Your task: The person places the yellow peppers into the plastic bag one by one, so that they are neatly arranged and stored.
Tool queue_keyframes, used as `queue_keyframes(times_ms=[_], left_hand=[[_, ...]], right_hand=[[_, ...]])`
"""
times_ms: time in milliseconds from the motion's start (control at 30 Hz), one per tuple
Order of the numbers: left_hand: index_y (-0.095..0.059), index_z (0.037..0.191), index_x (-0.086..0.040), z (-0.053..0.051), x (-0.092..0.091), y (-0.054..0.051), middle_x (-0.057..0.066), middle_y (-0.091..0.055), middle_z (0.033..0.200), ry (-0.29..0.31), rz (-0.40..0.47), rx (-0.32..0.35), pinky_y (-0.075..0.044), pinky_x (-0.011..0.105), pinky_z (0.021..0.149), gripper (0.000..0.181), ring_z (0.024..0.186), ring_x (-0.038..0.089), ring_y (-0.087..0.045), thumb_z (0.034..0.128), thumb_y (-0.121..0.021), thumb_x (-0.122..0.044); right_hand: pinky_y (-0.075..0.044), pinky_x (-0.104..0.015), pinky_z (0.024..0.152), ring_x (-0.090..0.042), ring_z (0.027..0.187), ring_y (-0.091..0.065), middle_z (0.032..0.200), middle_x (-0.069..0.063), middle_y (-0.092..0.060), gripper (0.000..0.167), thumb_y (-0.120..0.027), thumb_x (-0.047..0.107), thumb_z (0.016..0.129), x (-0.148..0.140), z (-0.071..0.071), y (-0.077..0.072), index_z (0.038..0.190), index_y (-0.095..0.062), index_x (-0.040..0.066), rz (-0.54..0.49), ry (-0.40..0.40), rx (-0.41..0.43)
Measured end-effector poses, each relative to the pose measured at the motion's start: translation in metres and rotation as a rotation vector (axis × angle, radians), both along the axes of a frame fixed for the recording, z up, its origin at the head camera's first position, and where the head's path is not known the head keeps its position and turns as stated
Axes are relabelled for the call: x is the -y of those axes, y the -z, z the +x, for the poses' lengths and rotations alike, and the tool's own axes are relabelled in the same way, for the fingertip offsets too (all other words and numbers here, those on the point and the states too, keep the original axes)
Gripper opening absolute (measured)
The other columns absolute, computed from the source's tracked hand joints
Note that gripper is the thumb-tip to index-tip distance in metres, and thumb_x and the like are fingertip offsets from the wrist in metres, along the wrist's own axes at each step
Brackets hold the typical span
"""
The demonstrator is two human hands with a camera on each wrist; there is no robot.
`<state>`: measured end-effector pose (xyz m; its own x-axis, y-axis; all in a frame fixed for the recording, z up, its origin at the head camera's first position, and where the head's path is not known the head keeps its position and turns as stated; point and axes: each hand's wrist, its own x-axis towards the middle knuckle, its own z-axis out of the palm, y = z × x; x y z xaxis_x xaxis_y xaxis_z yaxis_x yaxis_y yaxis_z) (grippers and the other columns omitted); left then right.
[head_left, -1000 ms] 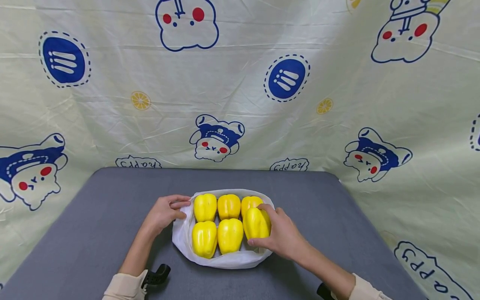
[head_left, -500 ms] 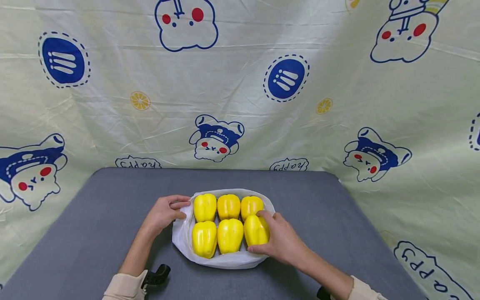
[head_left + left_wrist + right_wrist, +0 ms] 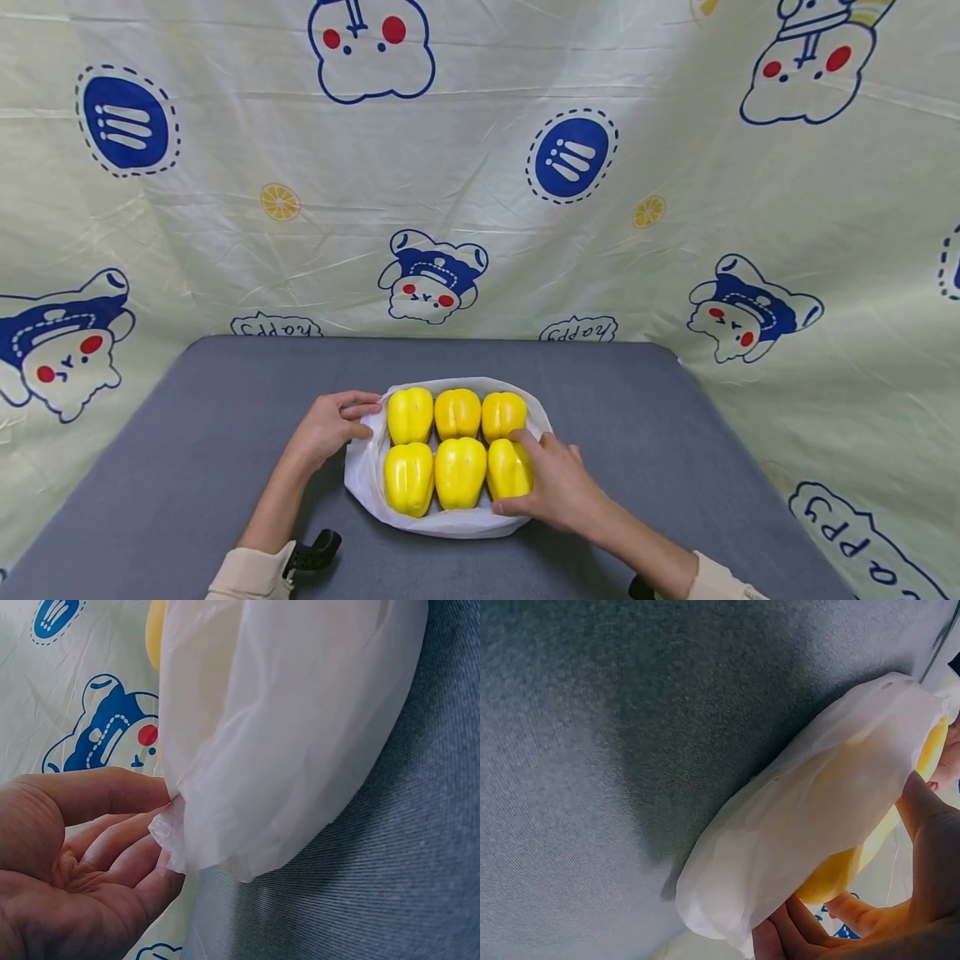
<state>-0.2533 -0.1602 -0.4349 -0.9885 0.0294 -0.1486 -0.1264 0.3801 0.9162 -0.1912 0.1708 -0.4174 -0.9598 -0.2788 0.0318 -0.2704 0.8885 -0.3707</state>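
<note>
A white plastic bag (image 3: 363, 475) lies with its mouth spread wide, holding yellow bell peppers (image 3: 461, 473) in two rows of three. My left hand (image 3: 330, 427) pinches a gathered bit of the bag's left edge between thumb and fingers, plain in the left wrist view. At the front right of the bag, my right hand (image 3: 562, 483) grips a yellow bell pepper (image 3: 507, 472), thumb on its near side and fingers on its far side. The right wrist view shows these fingers (image 3: 802, 922) against the bag's rim; the wall hides most of that pepper.
A grey cloth-covered table (image 3: 247, 400) carries the bag near its middle. Behind it hangs a pale curtain (image 3: 480, 167) printed with cartoon bears and orange slices. A black strap (image 3: 315, 550) sits at the left cuff.
My right hand has lowered the pepper toward me into the front right spot, uncovering the back right pepper. The left hand keeps its place on the bag's edge.
</note>
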Motion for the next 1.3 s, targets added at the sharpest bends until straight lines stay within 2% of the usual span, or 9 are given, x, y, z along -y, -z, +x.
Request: queue_keyframes(times_ms=[333,600,800,1033,1300], left_hand=[[-0.065,0.133,-0.006,0.0001,-0.0002,0.0006,0.012,-0.071,0.128,-0.001,-0.010,0.001,-0.052,0.049,0.103,0.051,0.129,0.034,-0.059,0.0835,-0.071,0.005],[-0.066,0.133,-0.005,0.0008,-0.0005,0.0008,0.013,-0.072,0.127,0.004,-0.010,0.007,-0.052,0.049,0.103,0.050,0.130,0.034,-0.058,0.0836,-0.070,0.006],[-0.066,0.133,-0.006,0.0009,0.0002,0.0012,0.012,-0.072,0.127,0.007,-0.015,0.001,-0.052,0.048,0.103,0.050,0.130,0.034,-0.058,0.0841,-0.070,0.004],[-0.066,0.133,-0.005,0.0013,0.0026,0.0001,0.012,-0.072,0.127,0.017,-0.004,-0.004,-0.054,0.043,0.098,0.051,0.131,0.033,-0.058,0.0831,-0.070,0.005],[-0.066,0.133,-0.005,0.0011,-0.0003,0.0012,0.012,-0.072,0.127,0.007,-0.015,-0.004,-0.053,0.047,0.101,0.050,0.131,0.034,-0.058,0.0837,-0.070,0.006]], right_hand=[[-0.032,-0.040,0.079,-0.023,0.093,-0.053,0.109,-0.011,-0.063,0.091,-0.091,0.054,0.064,-0.0015,-0.0015,0.0008,0.138,-0.057,0.014,0.014,-0.015,0.001],[-0.034,-0.040,0.080,-0.026,0.097,-0.056,0.114,-0.012,-0.066,0.090,-0.091,0.053,0.065,-0.0045,-0.0044,-0.0027,0.140,-0.056,0.016,0.012,-0.018,0.042],[-0.034,-0.041,0.081,-0.022,0.097,-0.056,0.115,-0.009,-0.068,0.089,-0.089,0.054,0.067,-0.0065,-0.0077,-0.0024,0.140,-0.057,0.016,0.006,-0.014,0.062],[-0.032,-0.038,0.078,-0.019,0.091,-0.055,0.105,-0.005,-0.068,0.089,-0.090,0.054,0.065,-0.0075,-0.0056,-0.0011,0.139,-0.058,0.017,-0.012,-0.029,0.031],[-0.032,-0.040,0.080,-0.025,0.102,-0.060,0.115,-0.005,-0.072,0.088,-0.090,0.053,0.067,-0.0078,-0.0041,-0.0016,0.139,-0.058,0.014,-0.004,-0.031,0.027]])
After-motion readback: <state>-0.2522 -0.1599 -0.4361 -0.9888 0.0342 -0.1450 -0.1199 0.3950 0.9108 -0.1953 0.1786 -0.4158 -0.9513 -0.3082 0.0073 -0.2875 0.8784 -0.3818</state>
